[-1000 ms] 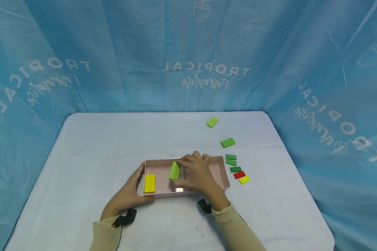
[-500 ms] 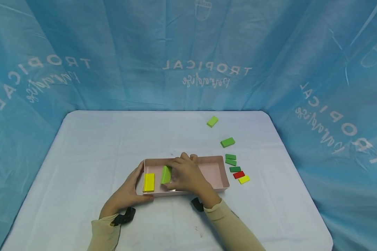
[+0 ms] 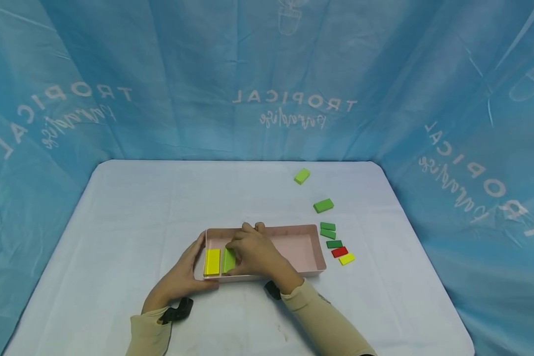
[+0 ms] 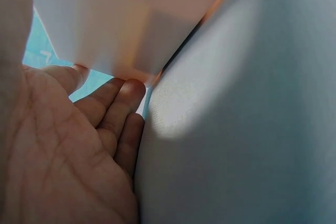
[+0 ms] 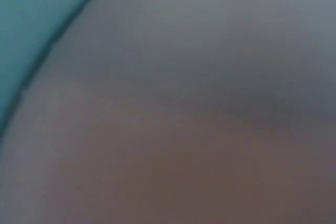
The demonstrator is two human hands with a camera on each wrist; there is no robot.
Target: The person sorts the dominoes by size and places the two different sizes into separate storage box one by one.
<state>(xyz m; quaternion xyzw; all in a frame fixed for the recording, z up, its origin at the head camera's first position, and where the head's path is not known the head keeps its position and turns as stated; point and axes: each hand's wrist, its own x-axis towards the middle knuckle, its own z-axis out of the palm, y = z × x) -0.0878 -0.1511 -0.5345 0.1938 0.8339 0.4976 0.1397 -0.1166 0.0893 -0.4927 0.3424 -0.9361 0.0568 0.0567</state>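
Observation:
A shallow pink rectangular box [image 3: 298,244] lies on the white-covered table. My left hand [image 3: 180,277] holds its left end, the thumb along the front wall and the fingers at the end wall. The left wrist view shows fingertips [image 4: 132,92] against the box's outside. Inside, at the left end, lie yellow blocks [image 3: 212,262], side by side. Just right of them, my right hand [image 3: 255,254] pinches a light green block [image 3: 228,260] low in the box. That hand covers part of the block. The right wrist view is too blurred to tell anything.
Loose blocks lie right of the box: two green pieces [image 3: 328,230], a dark green one [image 3: 334,244], a red one [image 3: 339,252] and a yellow one [image 3: 347,259]. Farther back are a green block [image 3: 323,205] and a light green block [image 3: 302,176]. A blue curtain [image 3: 267,133] borders the table.
My right hand has carried the light green block leftward and down inside the box, up close to the yellow blocks. My left hand has stayed at the box's left end.

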